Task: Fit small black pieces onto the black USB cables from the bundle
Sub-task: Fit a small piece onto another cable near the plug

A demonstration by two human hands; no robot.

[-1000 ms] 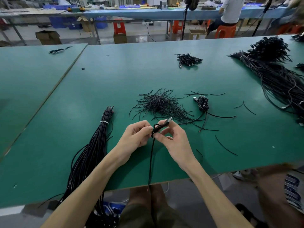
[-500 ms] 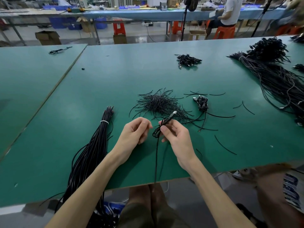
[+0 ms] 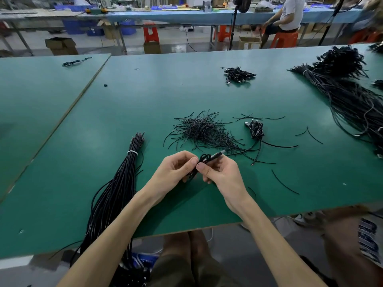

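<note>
Left hand (image 3: 175,171), right hand (image 3: 224,176) both pinch looped black USB cable (image 3: 215,155), thumb tips meeting on it. Tied cable bundle (image 3: 122,183) left of grip; pile of thin black pieces (image 3: 202,131) just beyond grip.

The cable bundle (image 3: 118,183) lies on the table (image 3: 186,90), left of the strand pile (image 3: 202,131).

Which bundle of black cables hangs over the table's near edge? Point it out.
The long white-tied bundle of black cables beside the left hand; the others lie farther back.
</note>
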